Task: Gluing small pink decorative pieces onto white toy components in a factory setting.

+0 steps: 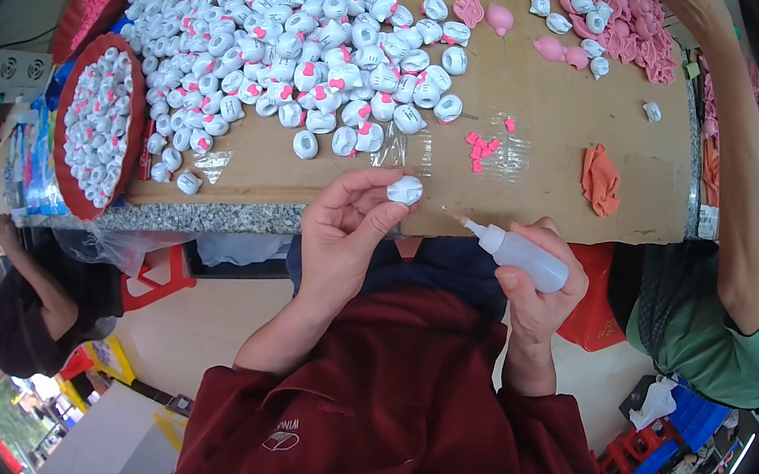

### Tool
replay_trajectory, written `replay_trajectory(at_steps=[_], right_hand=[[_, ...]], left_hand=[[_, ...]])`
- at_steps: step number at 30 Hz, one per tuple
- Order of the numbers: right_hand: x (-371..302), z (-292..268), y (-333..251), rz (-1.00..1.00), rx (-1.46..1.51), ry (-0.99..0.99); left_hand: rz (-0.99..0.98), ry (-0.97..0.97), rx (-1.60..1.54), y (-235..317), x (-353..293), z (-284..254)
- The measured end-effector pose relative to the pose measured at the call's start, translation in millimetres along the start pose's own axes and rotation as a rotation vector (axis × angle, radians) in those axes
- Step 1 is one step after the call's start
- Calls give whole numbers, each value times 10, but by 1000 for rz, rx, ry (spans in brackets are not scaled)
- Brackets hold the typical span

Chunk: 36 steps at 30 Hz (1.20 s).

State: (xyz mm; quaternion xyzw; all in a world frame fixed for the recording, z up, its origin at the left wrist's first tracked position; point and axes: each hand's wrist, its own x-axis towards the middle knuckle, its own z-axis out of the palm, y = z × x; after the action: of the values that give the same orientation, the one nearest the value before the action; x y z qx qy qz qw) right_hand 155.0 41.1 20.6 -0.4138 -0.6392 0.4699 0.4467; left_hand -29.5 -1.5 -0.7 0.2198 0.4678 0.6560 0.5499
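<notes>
Between the thumb and fingers of my left hand [349, 219] is a small white toy head [404, 190], held just past the table's near edge. My right hand [544, 289] grips a translucent squeeze bottle [527, 258], its thin nozzle tilted left toward the toy head but apart from it. Just beyond my hands lie several tiny pink pieces [480, 147] on clear tape. A big pile of white toy heads [271, 37], many with pink bows, covers the left and middle of the table.
A red bowl [141, 130] of small white parts stands at left, with another red bowl [78, 34] of pink bits behind. An orange crumpled cloth [601, 180] lies at right. Pink pieces [624, 21] are heaped far right, where a co-worker's arm [735, 156] reaches in. Cardboard [546, 87] covers the table.
</notes>
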Motion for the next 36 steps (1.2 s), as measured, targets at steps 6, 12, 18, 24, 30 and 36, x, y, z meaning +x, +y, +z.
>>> replay_trajectory(at_steps=[6, 12, 18, 24, 30, 36], right_hand=[[-39, -67, 10, -30, 186, 142], [-68, -72, 21, -18, 185, 125], [-53, 66, 94, 33, 316, 42], [-26, 359, 117, 187, 613, 48], [38, 324, 202, 24, 285, -10], [-1, 282, 190, 62, 386, 103]], left_hand=[[1003, -136, 1258, 55, 103, -123], [329, 5, 482, 185, 71, -124], [-65, -54, -70, 113, 63, -73], [-77, -122, -53, 7, 21, -23], [-61, -138, -43, -18, 2, -3], [-53, -127, -25, -27, 1, 40]])
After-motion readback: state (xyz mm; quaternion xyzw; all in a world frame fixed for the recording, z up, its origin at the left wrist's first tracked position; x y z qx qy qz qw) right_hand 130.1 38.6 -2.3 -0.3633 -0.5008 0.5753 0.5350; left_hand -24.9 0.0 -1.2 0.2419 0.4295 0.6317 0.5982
